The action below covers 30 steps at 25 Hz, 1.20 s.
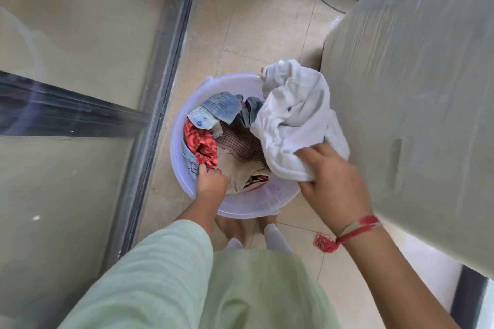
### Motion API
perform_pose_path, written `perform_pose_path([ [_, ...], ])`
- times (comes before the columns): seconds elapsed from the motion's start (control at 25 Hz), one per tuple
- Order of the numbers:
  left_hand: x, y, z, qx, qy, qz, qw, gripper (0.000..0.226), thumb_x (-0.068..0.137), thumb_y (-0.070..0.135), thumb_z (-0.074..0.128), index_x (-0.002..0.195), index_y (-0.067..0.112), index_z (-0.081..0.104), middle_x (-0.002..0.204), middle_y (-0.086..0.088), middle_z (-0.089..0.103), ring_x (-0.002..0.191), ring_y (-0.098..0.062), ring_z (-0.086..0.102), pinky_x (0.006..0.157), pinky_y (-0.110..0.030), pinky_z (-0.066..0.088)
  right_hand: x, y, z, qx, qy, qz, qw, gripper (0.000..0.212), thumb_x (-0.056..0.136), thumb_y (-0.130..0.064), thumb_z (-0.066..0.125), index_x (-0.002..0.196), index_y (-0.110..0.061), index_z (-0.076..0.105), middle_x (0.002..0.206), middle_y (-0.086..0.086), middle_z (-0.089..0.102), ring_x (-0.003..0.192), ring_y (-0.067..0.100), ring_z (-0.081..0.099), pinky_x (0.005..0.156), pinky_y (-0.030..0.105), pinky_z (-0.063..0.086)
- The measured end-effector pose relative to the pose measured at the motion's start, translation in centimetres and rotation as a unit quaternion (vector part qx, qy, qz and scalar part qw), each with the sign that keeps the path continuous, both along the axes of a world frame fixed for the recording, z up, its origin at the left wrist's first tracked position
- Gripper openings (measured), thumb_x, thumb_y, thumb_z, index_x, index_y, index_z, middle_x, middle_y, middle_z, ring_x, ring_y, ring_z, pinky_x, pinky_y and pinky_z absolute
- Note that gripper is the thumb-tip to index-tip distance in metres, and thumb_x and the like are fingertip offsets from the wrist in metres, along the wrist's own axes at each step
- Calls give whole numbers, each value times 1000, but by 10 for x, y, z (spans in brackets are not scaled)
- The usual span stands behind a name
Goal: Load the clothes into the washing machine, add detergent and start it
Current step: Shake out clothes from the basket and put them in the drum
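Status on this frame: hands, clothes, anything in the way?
Left hand grips red cloth in tub. Right hand holds white garment. Large covered unit close beside right hand.

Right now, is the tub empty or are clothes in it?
Not empty: the tub holds clothes, red, denim and checked pieces inside.

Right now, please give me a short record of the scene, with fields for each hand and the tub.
left hand: grips the red cloth in the tub
right hand: grips the white cloth above the tub's right side
tub: on the floor, also holds denim and a checked cloth
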<state>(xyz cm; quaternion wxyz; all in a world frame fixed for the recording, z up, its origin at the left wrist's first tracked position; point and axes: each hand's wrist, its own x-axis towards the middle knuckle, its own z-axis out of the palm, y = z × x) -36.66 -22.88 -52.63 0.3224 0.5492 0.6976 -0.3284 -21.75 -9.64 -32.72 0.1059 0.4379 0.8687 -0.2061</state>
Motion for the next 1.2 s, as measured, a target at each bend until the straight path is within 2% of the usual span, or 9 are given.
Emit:
perform_pose_path([
  [0.08,-2,-2,7,106,-35,72,991,23,93,12,40,111,17,52,106,-2,64,99,-23,60,94,-39,32,5,-9,-6,5,-8,-16,1000,10,72,-12,62,81,-17,60,79,2,58,54,32,56,40,24,31],
  [0.24,-21,-13,71,401,-139,235,874,26,92,27,33,100,13,53,88,-4,69,86,-25,65,85,-36,35,12,-17,17,54,30,-78,995,22,67,-4,68,85,-16,62,76,3,59,47,31,52,39,16,16],
  [0.52,-41,12,306,658,-174,221,698,19,98,23,32,104,15,48,114,2,65,116,-14,54,108,-42,28,-14,1,156,118,232,-163,952,38,76,-28,34,98,-16,62,88,7,61,71,34,59,52,31,41],
  [0.64,-57,9,404,689,-175,288,641,15,95,24,37,93,14,48,88,-2,71,75,-20,64,75,-35,47,-24,8,245,162,313,-160,922,36,77,-24,35,97,-16,65,86,5,62,71,27,58,54,25,33],
  [0.72,-67,10,460,699,-174,325,612,21,94,25,35,85,10,47,62,7,56,52,-14,48,55,-32,35,-27,9,304,195,364,-143,899,33,76,-19,38,94,-13,65,84,5,62,71,18,52,57,22,25],
  [0.88,-78,31,564,717,-240,254,602,23,86,26,33,71,13,45,54,3,44,51,-15,41,50,-38,36,-22,11,418,260,477,-116,831,8,71,-11,46,67,-16,52,57,-9,40,59,10,29,52,17,22],
  [1.0,-70,57,628,660,-287,154,677,35,77,55,47,85,23,59,60,4,54,55,-7,49,54,-31,40,-12,18,490,281,550,-109,779,18,70,-16,49,57,-18,37,50,-8,22,56,11,22,49,16,22],
  [1.12,-48,85,668,598,-284,75,745,80,55,71,71,124,34,56,85,14,58,76,4,54,71,-23,44,10,36,550,335,577,-110,737,23,74,-22,55,54,-12,49,49,-7,33,53,10,32,51,17,27],
  [1.2,-31,107,683,585,-313,58,746,75,53,66,78,119,35,61,106,15,58,94,0,58,86,-28,49,28,52,582,379,577,-128,712,21,72,-23,60,58,-8,62,53,1,51,56,10,42,54,18,32],
])
